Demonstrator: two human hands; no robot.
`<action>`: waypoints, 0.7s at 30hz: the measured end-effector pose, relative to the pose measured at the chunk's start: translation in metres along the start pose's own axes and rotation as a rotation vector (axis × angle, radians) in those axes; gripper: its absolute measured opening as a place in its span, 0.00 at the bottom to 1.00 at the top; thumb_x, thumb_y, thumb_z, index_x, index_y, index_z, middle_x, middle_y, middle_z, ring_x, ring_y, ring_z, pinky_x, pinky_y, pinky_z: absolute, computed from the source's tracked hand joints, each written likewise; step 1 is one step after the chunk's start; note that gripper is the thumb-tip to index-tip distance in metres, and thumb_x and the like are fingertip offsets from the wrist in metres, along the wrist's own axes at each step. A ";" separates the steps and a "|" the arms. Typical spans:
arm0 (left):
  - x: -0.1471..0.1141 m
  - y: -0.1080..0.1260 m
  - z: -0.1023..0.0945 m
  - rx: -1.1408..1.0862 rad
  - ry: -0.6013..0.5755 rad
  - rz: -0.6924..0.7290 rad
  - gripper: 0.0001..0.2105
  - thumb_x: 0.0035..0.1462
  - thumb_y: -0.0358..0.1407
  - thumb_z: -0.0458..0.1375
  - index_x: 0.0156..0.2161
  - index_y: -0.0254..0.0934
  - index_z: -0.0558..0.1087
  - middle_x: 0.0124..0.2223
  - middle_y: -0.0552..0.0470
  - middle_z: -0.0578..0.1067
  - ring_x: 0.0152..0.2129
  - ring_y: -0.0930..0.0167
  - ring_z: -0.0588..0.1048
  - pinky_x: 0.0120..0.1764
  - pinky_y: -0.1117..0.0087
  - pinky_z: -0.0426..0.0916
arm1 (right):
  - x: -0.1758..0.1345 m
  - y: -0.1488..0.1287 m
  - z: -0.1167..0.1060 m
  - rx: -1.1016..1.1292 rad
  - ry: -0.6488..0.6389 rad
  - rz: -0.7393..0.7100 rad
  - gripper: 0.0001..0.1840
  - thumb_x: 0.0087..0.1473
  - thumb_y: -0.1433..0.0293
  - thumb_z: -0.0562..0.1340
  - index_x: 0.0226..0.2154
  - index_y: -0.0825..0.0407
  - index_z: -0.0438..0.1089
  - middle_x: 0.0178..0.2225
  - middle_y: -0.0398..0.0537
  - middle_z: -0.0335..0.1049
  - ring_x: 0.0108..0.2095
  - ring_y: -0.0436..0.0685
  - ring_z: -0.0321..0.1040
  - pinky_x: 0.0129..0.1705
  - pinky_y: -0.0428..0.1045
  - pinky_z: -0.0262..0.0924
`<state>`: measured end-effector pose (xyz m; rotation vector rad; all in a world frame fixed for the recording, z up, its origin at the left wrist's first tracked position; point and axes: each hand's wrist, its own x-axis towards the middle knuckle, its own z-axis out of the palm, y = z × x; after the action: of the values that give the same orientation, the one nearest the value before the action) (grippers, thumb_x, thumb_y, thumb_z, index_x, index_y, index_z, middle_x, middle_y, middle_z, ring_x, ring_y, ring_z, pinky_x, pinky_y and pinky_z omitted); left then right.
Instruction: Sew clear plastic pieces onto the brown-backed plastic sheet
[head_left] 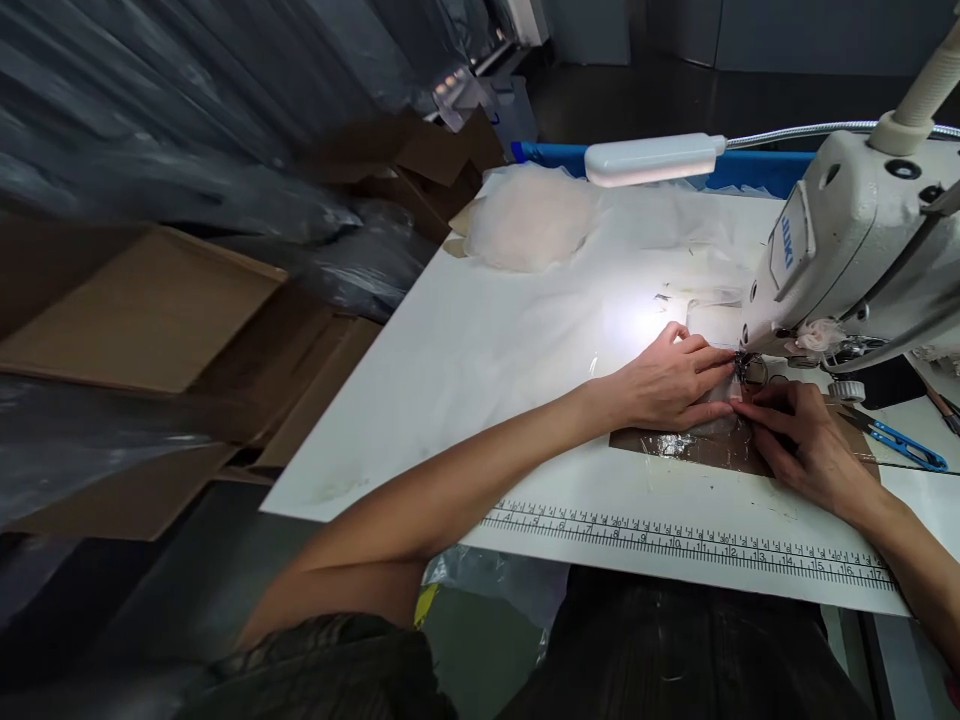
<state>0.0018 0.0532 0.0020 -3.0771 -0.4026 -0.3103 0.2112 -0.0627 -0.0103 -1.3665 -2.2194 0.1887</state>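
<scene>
A white sewing machine (832,230) stands at the right of the table, its needle area right at my fingertips. My left hand (675,382) lies on a piece of sheer whitish fabric (720,418), fingers stretched toward the presser foot (741,366). From the other side, my right hand (810,440) pinches the near edge of the same fabric with thumb and forefinger. Part of the fabric is hidden under both hands. Brown tape-covered board (675,447) shows beneath them.
Blue thread snips (907,442) and a dark phone-like slab (892,385) lie right of my right hand. A pile of sheer pale fabric (532,215) rests at the table's far left. A lamp (652,160) hangs above. Cardboard boxes (142,310) stand left; a ruler strip (675,545) runs along the front edge.
</scene>
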 end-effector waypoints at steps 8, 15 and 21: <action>-0.008 0.001 0.013 -0.126 0.053 -0.070 0.23 0.68 0.47 0.47 0.58 0.31 0.67 0.61 0.39 0.68 0.51 0.58 0.68 0.48 0.56 0.58 | -0.005 0.000 0.003 -0.025 -0.025 0.043 0.20 0.62 0.70 0.54 0.53 0.43 0.72 0.46 0.54 0.66 0.45 0.61 0.68 0.45 0.60 0.70; -0.007 0.000 0.014 -0.144 0.080 -0.069 0.23 0.68 0.46 0.46 0.57 0.30 0.68 0.60 0.38 0.70 0.50 0.59 0.69 0.49 0.56 0.58 | -0.003 0.000 0.003 -0.065 -0.022 0.038 0.20 0.63 0.69 0.54 0.53 0.44 0.72 0.45 0.55 0.66 0.44 0.62 0.68 0.44 0.60 0.70; -0.007 0.001 0.015 -0.171 0.104 -0.068 0.22 0.69 0.45 0.46 0.57 0.31 0.68 0.60 0.39 0.70 0.51 0.59 0.69 0.50 0.56 0.59 | -0.003 0.001 0.004 -0.088 -0.018 0.033 0.19 0.63 0.68 0.53 0.52 0.47 0.73 0.44 0.56 0.66 0.43 0.62 0.68 0.44 0.61 0.70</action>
<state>-0.0015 0.0517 -0.0139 -3.1985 -0.5028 -0.5315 0.2109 -0.0644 -0.0152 -1.4545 -2.2447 0.1172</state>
